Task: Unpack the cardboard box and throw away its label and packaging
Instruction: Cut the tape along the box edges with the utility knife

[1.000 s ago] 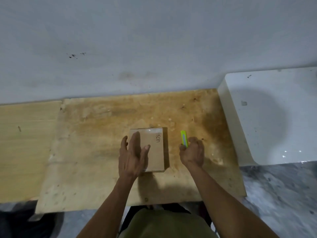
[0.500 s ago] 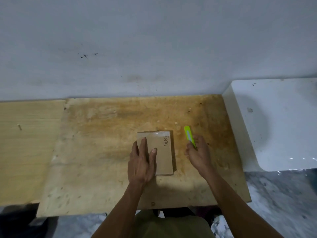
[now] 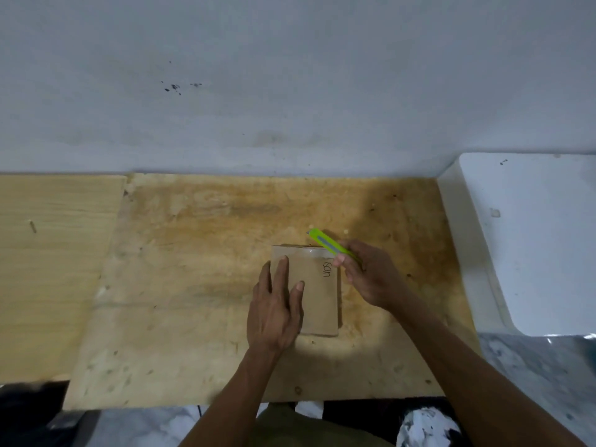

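A small flat cardboard box [image 3: 317, 295] lies on the stained plywood board [image 3: 200, 253], with handwriting near its right edge and clear tape across its far end. My left hand [image 3: 275, 311] rests flat on the box's left half, fingers spread. My right hand [image 3: 371, 275] holds a lime-green utility knife [image 3: 329, 243] beside the box's far right corner. The knife's tip points away and to the left, just beyond the taped far edge. No label is visible from here.
A pale wooden panel [image 3: 48, 269] adjoins the board on the left. A white block [image 3: 529, 240] stands at the right, against the grey wall [image 3: 290, 75]. Marbled floor [image 3: 529, 366] shows below the board's front edge, near my knees.
My right hand lifted the green knife off the board and swung it left, over the box's far right corner. My left hand settled flat on the box.
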The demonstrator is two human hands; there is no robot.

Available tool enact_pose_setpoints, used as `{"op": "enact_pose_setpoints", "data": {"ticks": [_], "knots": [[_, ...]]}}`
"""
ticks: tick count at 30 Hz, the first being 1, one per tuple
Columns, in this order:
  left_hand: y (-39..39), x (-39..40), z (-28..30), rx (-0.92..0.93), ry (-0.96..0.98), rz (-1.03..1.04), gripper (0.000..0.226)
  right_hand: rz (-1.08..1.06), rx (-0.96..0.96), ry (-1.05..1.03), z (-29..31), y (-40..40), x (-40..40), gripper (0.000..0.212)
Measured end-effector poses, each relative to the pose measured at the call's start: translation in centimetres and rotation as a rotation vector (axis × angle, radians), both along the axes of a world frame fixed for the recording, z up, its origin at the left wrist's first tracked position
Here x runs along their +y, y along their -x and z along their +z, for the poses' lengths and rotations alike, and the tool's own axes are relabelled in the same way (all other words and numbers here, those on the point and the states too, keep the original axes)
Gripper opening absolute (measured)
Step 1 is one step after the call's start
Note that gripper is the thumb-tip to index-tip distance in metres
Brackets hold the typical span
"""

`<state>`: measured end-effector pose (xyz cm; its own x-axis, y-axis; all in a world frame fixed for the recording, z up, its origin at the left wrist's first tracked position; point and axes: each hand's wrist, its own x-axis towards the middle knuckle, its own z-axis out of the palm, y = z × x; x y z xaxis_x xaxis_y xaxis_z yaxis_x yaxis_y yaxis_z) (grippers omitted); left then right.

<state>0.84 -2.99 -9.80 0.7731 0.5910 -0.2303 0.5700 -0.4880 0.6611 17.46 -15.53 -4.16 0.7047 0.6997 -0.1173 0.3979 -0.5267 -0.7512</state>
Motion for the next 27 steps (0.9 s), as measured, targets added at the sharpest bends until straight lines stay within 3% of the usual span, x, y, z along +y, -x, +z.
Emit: {"op": "enact_pose_setpoints", "data": {"ticks": [11, 22, 27], "knots": [[-0.1, -0.4, -0.7, -0.001, -0.037, 0.061, 0.060, 0.332, -0.201, -0.016, -1.5, -3.6, 1.2, 0.036], [-0.1, -0.7, -0.6, -0.006, -0.076, 0.090, 0.064, 0.584, -0.276, 0.030, -1.7, -4.5, 4.5, 0.039], [-0.1, -0.7, -0.8, -0.007, -0.071, 0.093, 0.063, 0.596, -0.297, 0.066, -2.0, -4.5, 5.1, 0.038]]}}
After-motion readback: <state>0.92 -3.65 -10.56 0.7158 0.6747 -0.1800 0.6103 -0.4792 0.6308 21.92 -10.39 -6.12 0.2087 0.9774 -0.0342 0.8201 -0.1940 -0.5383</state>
